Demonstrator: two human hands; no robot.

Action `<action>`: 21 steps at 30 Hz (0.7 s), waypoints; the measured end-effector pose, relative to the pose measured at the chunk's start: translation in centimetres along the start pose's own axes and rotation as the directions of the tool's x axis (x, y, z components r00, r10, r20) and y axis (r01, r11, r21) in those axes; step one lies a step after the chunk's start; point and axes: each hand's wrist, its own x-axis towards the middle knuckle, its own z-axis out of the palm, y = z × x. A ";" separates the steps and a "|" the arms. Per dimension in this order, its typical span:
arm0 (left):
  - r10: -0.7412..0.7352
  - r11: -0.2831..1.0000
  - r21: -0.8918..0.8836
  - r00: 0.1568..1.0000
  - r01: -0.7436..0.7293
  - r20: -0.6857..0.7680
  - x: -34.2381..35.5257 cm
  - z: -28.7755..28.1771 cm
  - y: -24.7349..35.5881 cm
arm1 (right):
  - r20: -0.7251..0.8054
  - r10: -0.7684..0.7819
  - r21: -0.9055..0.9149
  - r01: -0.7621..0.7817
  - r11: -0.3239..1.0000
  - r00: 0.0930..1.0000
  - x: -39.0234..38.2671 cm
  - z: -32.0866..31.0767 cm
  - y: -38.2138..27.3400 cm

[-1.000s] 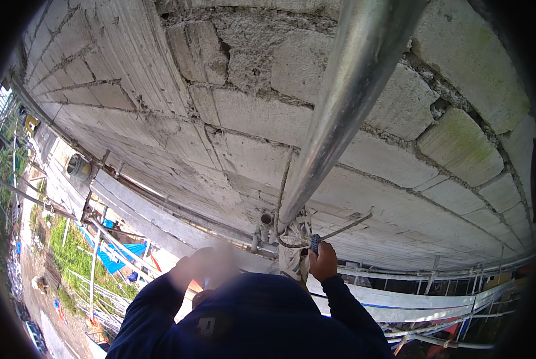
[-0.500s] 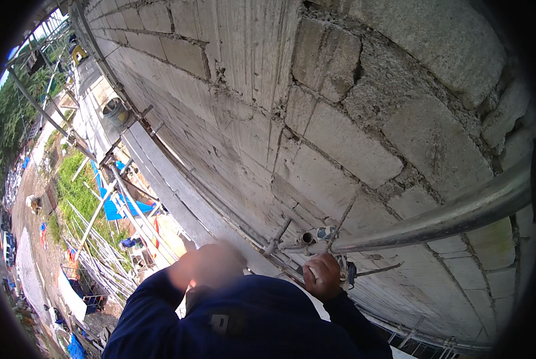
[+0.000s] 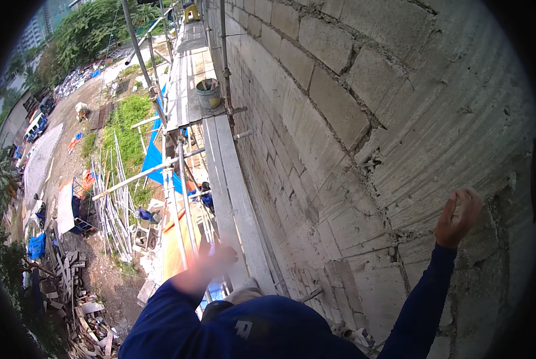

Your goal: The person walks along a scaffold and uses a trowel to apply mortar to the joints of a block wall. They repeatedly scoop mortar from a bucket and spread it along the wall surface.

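My right hand is raised beside the rough concrete block wall, on the right. Its fingers are loosely bent, with a gap to the thumb, and nothing shows between them; whether it touches the wall I cannot tell. My left hand is low in the middle, over the scaffold, nearest to the grey walk planks. Motion and blur smear its fingers, so its grip is unclear. Dark blue sleeves cover both my arms.
A mortar-stained bucket stands on the farther scaffold platform. Steel uprights and a diagonal pole frame the walkway. Far below are a blue tarp, stacked poles, scrap wood and people at work.
My right hand has left the scaffold pipe and clamp and risen to the right beside the wall. The view has turned, with the planks now running more upright. My left hand stays low.
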 end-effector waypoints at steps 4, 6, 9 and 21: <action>-0.195 0.981 0.010 0.980 0.196 -0.043 -2.0 -6.5 1.9 | 0.001 -0.004 -0.291 0.005 0.957 1.000 0.6 6.1 5.5; -0.257 0.966 -0.061 0.958 0.251 -0.126 -5.1 -10.8 9.2 | -0.030 -0.040 -0.394 0.025 0.919 0.999 -0.9 6.6 7.0; -0.529 0.842 -0.236 0.827 0.485 -0.189 -10.3 -11.0 -1.7 | -0.015 0.031 -0.434 -0.034 0.900 0.999 -0.6 10.0 5.5; -0.280 0.958 -0.077 0.959 0.277 -0.032 9.9 -16.4 -0.6 | 0.043 0.084 -0.614 -0.040 0.788 0.996 -2.1 10.4 6.8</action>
